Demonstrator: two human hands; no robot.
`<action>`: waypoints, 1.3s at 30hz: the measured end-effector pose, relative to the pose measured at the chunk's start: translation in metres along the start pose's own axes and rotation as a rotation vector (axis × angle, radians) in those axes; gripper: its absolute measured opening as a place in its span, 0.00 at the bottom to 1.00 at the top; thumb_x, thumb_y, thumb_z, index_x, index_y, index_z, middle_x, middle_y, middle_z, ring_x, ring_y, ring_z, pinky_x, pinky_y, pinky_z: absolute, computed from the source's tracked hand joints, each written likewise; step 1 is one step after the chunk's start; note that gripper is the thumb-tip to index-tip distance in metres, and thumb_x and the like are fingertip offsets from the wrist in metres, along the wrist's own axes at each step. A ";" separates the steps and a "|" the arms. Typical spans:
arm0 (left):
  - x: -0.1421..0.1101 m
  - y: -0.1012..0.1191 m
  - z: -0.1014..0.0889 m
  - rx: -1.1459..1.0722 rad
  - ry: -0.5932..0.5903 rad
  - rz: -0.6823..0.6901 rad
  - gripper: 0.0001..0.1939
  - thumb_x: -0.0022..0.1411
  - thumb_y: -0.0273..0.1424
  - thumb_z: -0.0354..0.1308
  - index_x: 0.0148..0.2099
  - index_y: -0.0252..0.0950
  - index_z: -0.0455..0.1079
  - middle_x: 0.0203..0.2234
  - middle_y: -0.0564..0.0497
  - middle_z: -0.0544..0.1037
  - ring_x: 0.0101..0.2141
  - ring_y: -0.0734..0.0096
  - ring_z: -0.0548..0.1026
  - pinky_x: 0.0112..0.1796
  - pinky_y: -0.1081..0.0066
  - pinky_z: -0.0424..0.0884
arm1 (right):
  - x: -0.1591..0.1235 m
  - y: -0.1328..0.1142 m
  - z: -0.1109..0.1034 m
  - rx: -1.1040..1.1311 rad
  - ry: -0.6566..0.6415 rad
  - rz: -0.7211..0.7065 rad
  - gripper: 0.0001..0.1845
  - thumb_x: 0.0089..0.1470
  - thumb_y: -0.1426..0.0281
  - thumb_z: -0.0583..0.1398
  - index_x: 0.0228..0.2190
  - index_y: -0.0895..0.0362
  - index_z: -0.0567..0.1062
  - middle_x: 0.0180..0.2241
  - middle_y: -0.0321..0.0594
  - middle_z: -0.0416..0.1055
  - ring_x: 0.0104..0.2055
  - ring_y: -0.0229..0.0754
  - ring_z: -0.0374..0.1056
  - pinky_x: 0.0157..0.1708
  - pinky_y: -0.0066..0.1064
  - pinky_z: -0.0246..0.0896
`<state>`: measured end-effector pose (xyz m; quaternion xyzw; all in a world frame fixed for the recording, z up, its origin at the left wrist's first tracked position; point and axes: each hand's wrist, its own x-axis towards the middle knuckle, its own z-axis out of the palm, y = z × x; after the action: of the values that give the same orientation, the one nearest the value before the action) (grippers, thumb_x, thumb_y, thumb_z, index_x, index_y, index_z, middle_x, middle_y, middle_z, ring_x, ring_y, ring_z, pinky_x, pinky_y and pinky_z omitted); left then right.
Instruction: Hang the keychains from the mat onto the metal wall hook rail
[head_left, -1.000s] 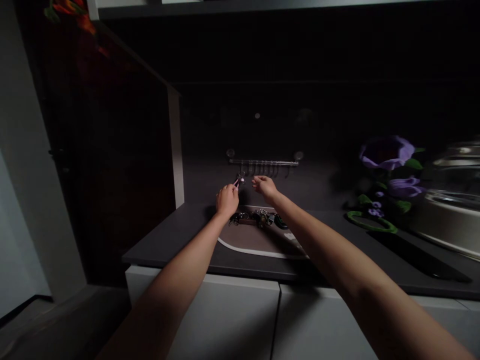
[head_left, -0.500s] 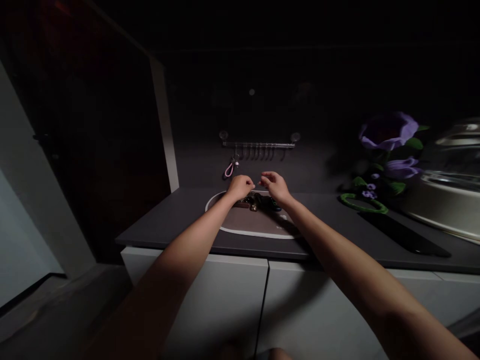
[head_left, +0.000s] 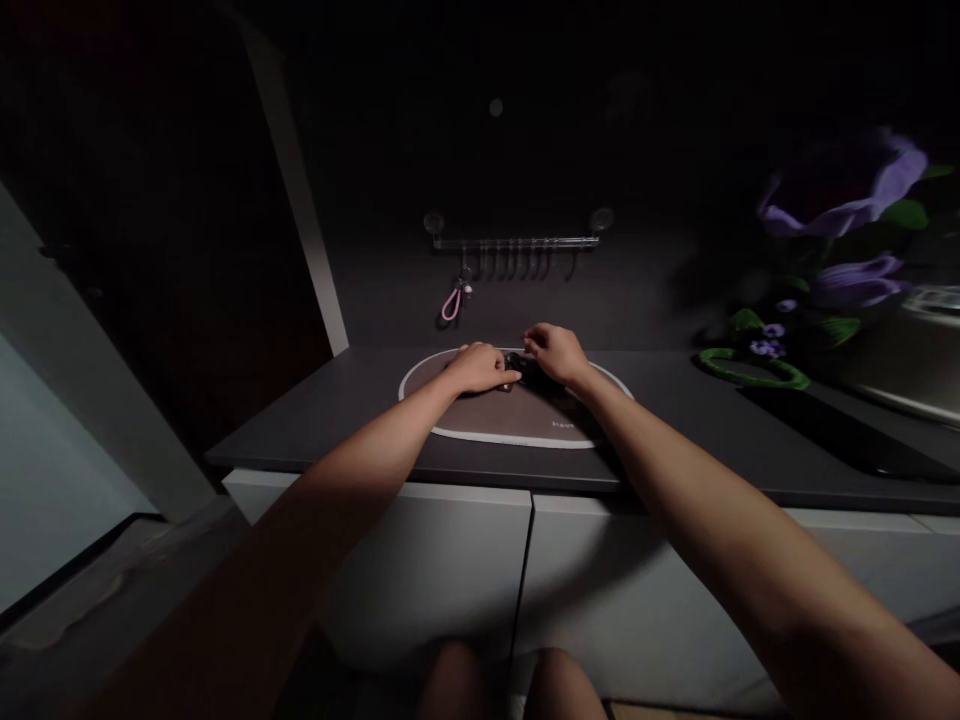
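My left hand (head_left: 478, 368) is down at a small cluster of dark, partly shiny items (head_left: 511, 372), with its thumb against them and its fingers curled. What it grips there is too small and dim to name. A little higher and to the right is my right hand (head_left: 559, 352), its fingers curled in toward the thumb in a pinch; whatever is between them cannot be made out. Under both hands lies an oval brown mat (head_left: 487, 418) with a white rim. My hands cover part of the cluster.
On the back wall a clear hook rail (head_left: 517, 243) carries a pink loop keychain (head_left: 451, 303). Purple flowers (head_left: 855, 280) with a green ring (head_left: 754, 370) stand at the right, beside a dark flat object (head_left: 847, 435) and a large pale container (head_left: 919, 350). White cabinets (head_left: 442, 560) run below the dark counter.
My left hand has come down onto the dark items, its thumb now stretched toward them. My right hand's fingers have curled in more. The camera view has tilted down and moved closer.
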<state>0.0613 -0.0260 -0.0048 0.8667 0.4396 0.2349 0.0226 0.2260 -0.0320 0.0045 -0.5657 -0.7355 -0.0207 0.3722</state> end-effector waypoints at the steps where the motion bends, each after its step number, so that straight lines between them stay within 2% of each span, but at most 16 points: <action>1: -0.001 0.002 0.000 -0.003 -0.021 -0.001 0.16 0.48 0.45 0.56 0.22 0.37 0.72 0.20 0.50 0.74 0.27 0.69 0.70 0.34 0.72 0.61 | 0.000 0.000 0.001 -0.004 -0.002 0.000 0.10 0.50 0.73 0.56 0.35 0.59 0.75 0.36 0.44 0.74 0.38 0.40 0.69 0.39 0.27 0.58; 5: -0.003 0.006 -0.002 -0.022 -0.084 -0.053 0.13 0.45 0.40 0.57 0.20 0.36 0.70 0.14 0.54 0.69 0.21 0.74 0.66 0.27 0.74 0.58 | 0.001 0.001 0.005 -0.001 -0.012 0.005 0.10 0.50 0.72 0.56 0.35 0.59 0.75 0.36 0.46 0.74 0.38 0.41 0.69 0.38 0.28 0.59; 9: -0.003 0.006 -0.003 -0.087 -0.122 -0.122 0.08 0.44 0.34 0.56 0.21 0.35 0.70 0.14 0.55 0.69 0.19 0.76 0.64 0.24 0.75 0.56 | 0.001 0.001 0.005 -0.010 0.000 0.003 0.11 0.51 0.72 0.56 0.35 0.59 0.75 0.36 0.45 0.74 0.38 0.40 0.69 0.38 0.26 0.58; 14: 0.002 -0.005 -0.003 -0.272 -0.093 -0.128 0.07 0.43 0.32 0.56 0.22 0.32 0.69 0.14 0.54 0.69 0.18 0.78 0.62 0.22 0.75 0.55 | 0.000 -0.003 0.003 -0.011 -0.011 0.002 0.11 0.51 0.72 0.55 0.36 0.59 0.75 0.36 0.45 0.74 0.38 0.40 0.68 0.38 0.26 0.58; 17: 0.004 -0.011 -0.006 -0.387 -0.040 -0.130 0.06 0.44 0.31 0.56 0.22 0.32 0.68 0.15 0.54 0.69 0.18 0.79 0.62 0.22 0.76 0.55 | -0.001 -0.003 0.003 -0.010 0.001 -0.010 0.11 0.50 0.73 0.55 0.35 0.59 0.75 0.36 0.44 0.74 0.38 0.40 0.68 0.38 0.26 0.58; 22: 0.005 -0.016 -0.012 -0.542 0.126 -0.205 0.04 0.45 0.29 0.56 0.25 0.32 0.67 0.17 0.54 0.69 0.20 0.79 0.63 0.24 0.76 0.58 | 0.001 -0.001 0.005 -0.012 0.007 -0.007 0.10 0.50 0.73 0.55 0.35 0.59 0.75 0.36 0.44 0.74 0.38 0.40 0.68 0.38 0.26 0.58; 30: 0.009 -0.021 -0.021 -0.986 0.312 -0.291 0.04 0.46 0.26 0.58 0.26 0.32 0.65 0.22 0.54 0.70 0.22 0.80 0.67 0.27 0.76 0.65 | 0.000 -0.002 0.004 0.003 0.002 0.003 0.10 0.50 0.73 0.55 0.34 0.59 0.75 0.35 0.44 0.74 0.37 0.40 0.68 0.38 0.27 0.58; 34: 0.009 -0.024 -0.027 -1.167 0.353 -0.334 0.06 0.45 0.25 0.59 0.29 0.32 0.65 0.25 0.52 0.72 0.28 0.77 0.70 0.30 0.74 0.68 | 0.000 -0.003 0.005 0.000 -0.001 -0.007 0.10 0.50 0.73 0.55 0.34 0.59 0.75 0.35 0.44 0.74 0.38 0.40 0.68 0.38 0.27 0.58; 39: 0.007 -0.028 -0.033 -1.272 0.342 -0.303 0.05 0.48 0.27 0.57 0.31 0.33 0.65 0.30 0.50 0.74 0.32 0.75 0.72 0.39 0.68 0.69 | -0.001 -0.004 0.005 0.008 -0.020 -0.014 0.10 0.51 0.72 0.55 0.35 0.59 0.75 0.35 0.44 0.74 0.38 0.40 0.68 0.39 0.27 0.57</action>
<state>0.0294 -0.0094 0.0205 0.5642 0.3298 0.5761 0.4909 0.2199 -0.0326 0.0023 -0.5592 -0.7431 -0.0147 0.3672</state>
